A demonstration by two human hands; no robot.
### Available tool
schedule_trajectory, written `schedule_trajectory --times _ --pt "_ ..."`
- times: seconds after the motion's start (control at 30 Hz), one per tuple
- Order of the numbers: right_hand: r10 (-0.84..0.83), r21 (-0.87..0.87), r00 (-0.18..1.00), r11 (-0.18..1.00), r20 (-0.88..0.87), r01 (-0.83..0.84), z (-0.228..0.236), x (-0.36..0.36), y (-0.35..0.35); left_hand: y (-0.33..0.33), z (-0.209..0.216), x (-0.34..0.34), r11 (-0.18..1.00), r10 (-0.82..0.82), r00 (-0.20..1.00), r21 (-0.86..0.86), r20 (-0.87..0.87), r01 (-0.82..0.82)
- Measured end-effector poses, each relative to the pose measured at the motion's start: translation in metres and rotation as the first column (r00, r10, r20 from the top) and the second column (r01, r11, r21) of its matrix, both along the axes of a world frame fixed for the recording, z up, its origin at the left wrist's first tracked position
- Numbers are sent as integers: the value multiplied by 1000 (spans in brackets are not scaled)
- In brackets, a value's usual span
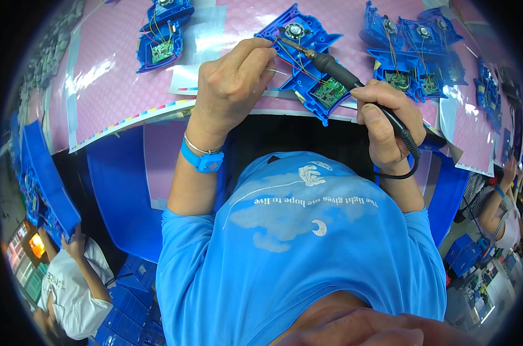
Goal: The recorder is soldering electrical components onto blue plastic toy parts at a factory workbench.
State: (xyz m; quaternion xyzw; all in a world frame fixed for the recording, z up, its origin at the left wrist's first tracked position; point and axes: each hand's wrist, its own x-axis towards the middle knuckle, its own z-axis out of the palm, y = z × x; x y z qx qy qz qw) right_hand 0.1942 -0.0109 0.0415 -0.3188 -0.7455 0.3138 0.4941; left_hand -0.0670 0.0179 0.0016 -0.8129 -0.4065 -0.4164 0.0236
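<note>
In my right hand point(388, 121) is a soldering iron point(337, 70) with a black handle and cord, its tip angled up and left. The tip reaches the upper shell of an opened blue plastic casing point(325, 40), close to a round speaker point(294, 30). Thin coloured wires run from there to a green circuit board point(329, 92) in the lower shell. My left hand point(232, 81) is pinched at the casing's left edge, holding a thin silvery wire point(277, 71) that looks like solder; its tip contact is hidden by the fingers.
Another opened casing point(160, 52) lies at the far left of the pink-covered table point(117, 86). Several more casings point(397, 78) are grouped at the right. A person point(77, 277) at the lower left holds a blue tray point(51, 179); another person point(503, 213) is at the right.
</note>
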Motion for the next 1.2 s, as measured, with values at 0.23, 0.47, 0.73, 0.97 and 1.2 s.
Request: schedule_trajectory --times 0.23,0.47,0.73,0.97,1.2 --pt "-12 34 997 999 -71 14 -3 0 -1 -5 1 0 1000 18 1000 13 -5 -18" --pt "-23 4 997 1000 -67 24 -3 1 -3 -5 0 1 999 21 1000 36 -6 -21" --pt "-23 18 998 1000 -64 24 -5 1 -2 -3 0 0 999 17 1000 27 -7 -17" --pt "5 81 997 997 -82 2 -5 5 1 -3 -1 -1 1000 10 1000 20 -5 -10" --pt "-2 56 995 998 -104 8 -4 6 -2 -3 2 -2 1000 -1 1000 0 -13 1"
